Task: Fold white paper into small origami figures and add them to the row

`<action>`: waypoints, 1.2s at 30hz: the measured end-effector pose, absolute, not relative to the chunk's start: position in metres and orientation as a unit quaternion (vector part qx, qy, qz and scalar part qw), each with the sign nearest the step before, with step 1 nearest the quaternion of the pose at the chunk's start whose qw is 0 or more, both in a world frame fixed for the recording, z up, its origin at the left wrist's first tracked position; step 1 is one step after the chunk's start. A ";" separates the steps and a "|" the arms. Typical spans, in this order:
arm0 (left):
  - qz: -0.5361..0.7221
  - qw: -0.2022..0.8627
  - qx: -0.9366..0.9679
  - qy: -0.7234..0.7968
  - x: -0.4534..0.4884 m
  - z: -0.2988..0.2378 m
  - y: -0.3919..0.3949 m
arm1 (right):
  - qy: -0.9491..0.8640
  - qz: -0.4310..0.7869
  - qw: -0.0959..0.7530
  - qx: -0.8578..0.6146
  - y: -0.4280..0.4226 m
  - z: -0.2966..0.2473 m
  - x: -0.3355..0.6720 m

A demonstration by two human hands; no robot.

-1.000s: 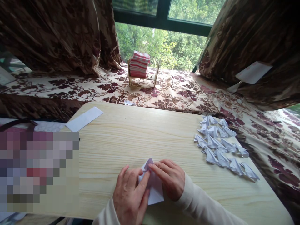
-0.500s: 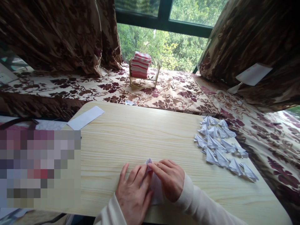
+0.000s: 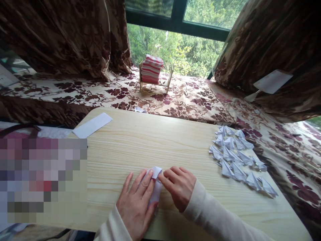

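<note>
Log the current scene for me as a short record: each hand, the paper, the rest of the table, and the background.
Left hand: spread flat over the paper, covering part of it
Right hand: index fingertip at the paper's right edge, near the top; thumb hidden
Paper: white, on the table, far end folded
Table: pale wood grain
Table, right side: folded pieces in rough rows
Table, far left corner: flat white strip
Background: striped cloths, stacked before the window
</note>
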State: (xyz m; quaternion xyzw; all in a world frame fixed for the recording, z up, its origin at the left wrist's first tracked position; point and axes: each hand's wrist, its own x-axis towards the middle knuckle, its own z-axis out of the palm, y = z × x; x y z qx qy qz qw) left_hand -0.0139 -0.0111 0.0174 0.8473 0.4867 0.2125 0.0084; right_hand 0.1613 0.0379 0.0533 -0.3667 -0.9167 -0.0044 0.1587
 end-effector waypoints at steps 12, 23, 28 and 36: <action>0.254 0.026 0.853 0.455 -0.023 0.016 -0.005 | -0.926 -0.033 0.094 -0.364 0.049 0.058 0.150; 0.291 0.031 0.826 0.482 -0.020 0.017 -0.007 | -0.928 -0.029 0.083 -0.362 0.053 0.050 0.152; 0.266 0.015 0.841 0.472 -0.020 0.019 -0.005 | -0.929 -0.021 0.075 -0.362 0.052 0.048 0.152; 0.258 0.015 0.845 0.468 -0.021 0.021 -0.005 | -0.930 -0.006 0.184 -0.319 0.053 0.041 0.162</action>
